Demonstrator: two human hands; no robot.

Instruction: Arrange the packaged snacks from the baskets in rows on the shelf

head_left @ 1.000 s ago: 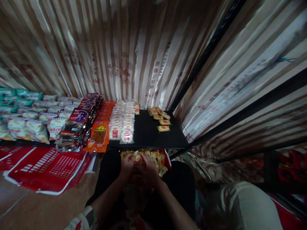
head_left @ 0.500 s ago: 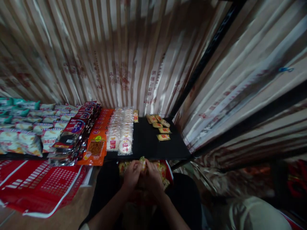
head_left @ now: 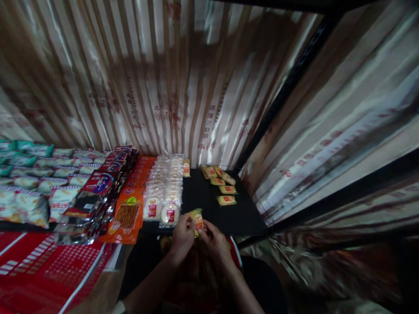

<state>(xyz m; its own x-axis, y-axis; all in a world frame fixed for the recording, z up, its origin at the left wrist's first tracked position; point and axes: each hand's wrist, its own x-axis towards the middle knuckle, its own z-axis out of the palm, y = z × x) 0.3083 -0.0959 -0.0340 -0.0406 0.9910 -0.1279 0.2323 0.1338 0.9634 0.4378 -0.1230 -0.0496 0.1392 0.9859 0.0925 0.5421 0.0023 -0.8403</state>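
Note:
A small yellow snack packet (head_left: pixel 197 220) with a red and white label is held upright between my two hands at the front edge of the black shelf (head_left: pixel 199 196). My left hand (head_left: pixel 183 233) pinches its left side, and my right hand (head_left: pixel 214 240) grips its lower right. Beyond them, several similar yellow packets (head_left: pixel 226 200) lie at the right of the shelf, and a single one (head_left: pixel 186 168) stands at the back. Just left of my hands are two rows of round white crackers (head_left: pixel 170 213) in clear wrappers. A basket under my hands is mostly hidden.
Orange snack bags (head_left: pixel 127 218), dark red packets (head_left: pixel 98 183) and white bread bags (head_left: pixel 31 203) fill the shelf's left. A red bag (head_left: pixel 49 270) hangs or lies below it. A black post (head_left: pixel 288 91) and striped sheeting (head_left: pixel 147 78) bound the back and right.
Both hands have risen from over the basket to the shelf's front edge, bringing the yellow packet up into clear sight. The camera view has tilted slightly upward.

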